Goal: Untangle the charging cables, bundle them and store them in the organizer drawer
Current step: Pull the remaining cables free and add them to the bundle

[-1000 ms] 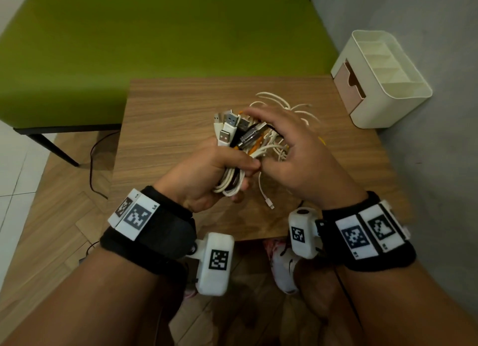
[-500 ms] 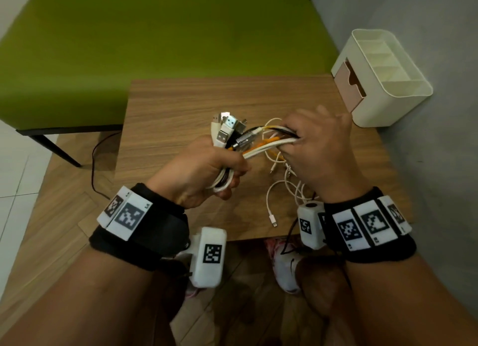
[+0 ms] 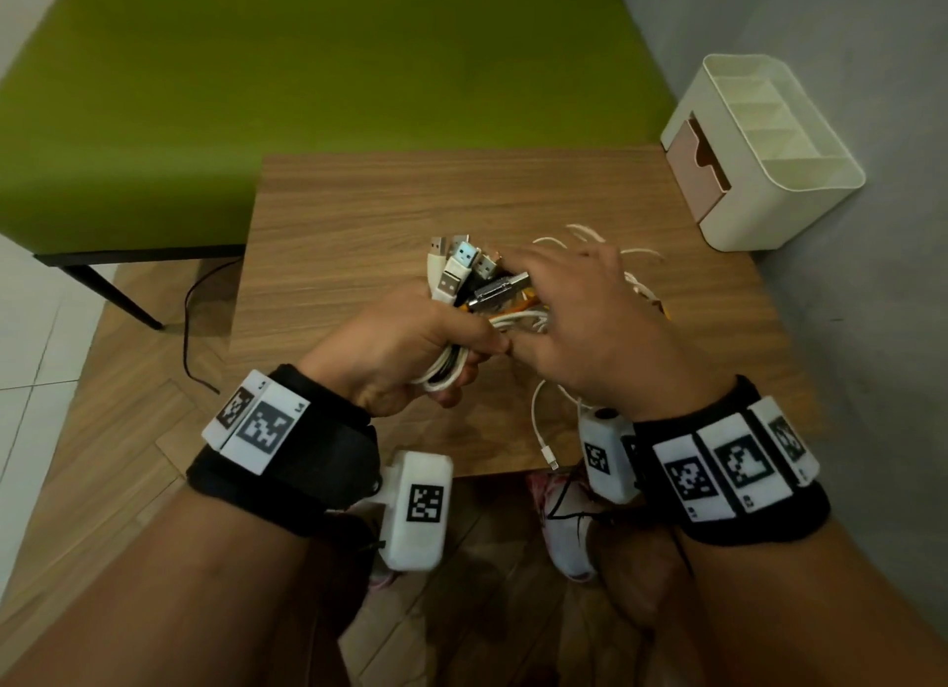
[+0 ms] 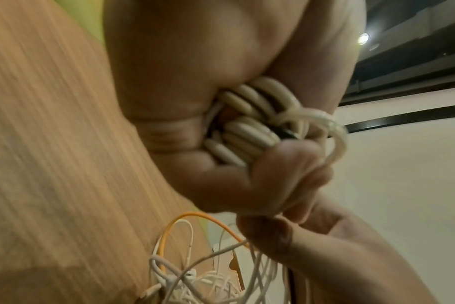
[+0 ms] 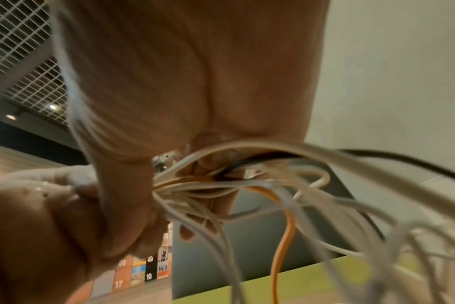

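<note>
My left hand (image 3: 410,340) grips a folded bundle of charging cables (image 3: 451,368) above the wooden table (image 3: 359,214); several USB plugs (image 3: 456,268) stick up out of the fist. In the left wrist view the white loops (image 4: 249,131) are packed inside my curled fingers (image 4: 221,181). My right hand (image 3: 574,317) sits right against the left one, its fingers pinching loose white and orange strands (image 5: 247,185) beside the bundle. An orange cable (image 5: 281,257) hangs among them. A white connector end (image 3: 551,460) dangles near the table's front edge.
The cream organizer (image 3: 769,193) stands at the table's back right against the grey wall, its pink drawer (image 3: 692,168) facing left. A green bench (image 3: 308,96) lies behind the table. A black cord (image 3: 192,337) runs on the floor at left.
My right hand had pulled strands out to the right; it has now come back left against the left hand and the bundle. The left hand kept its grip.
</note>
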